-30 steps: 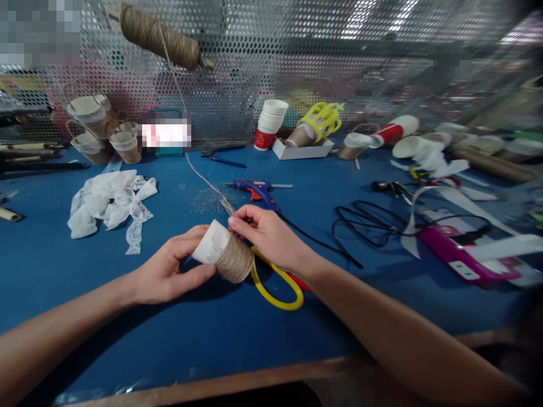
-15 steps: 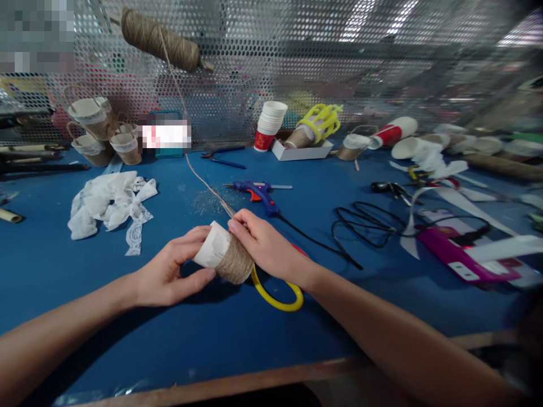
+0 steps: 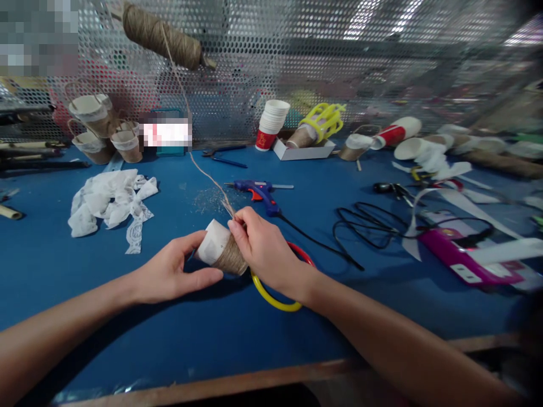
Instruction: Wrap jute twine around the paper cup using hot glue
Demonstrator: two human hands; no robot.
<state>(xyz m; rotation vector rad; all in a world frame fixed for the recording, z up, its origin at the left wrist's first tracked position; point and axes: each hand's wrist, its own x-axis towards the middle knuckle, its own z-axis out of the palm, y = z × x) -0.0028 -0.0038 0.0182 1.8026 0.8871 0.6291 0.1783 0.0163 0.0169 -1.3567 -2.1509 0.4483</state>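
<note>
Left hand (image 3: 167, 271): half-curled, loosely gripping the tilted cup (image 3: 219, 249) over the tabletop (image 3: 203, 333). Right hand (image 3: 269, 257): closed, pinching the twine (image 3: 228, 204) beside it. From the cup: glue gun (image 3: 266, 196) at 1 o'clock, lace (image 3: 108, 195) at 10.

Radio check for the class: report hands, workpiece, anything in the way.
Left hand at white paper cup, grip unclear; right hand pinching brown twine. Cup tilted, partly twine-wrapped. Glossy yellow loop partly behind right hand.
</note>
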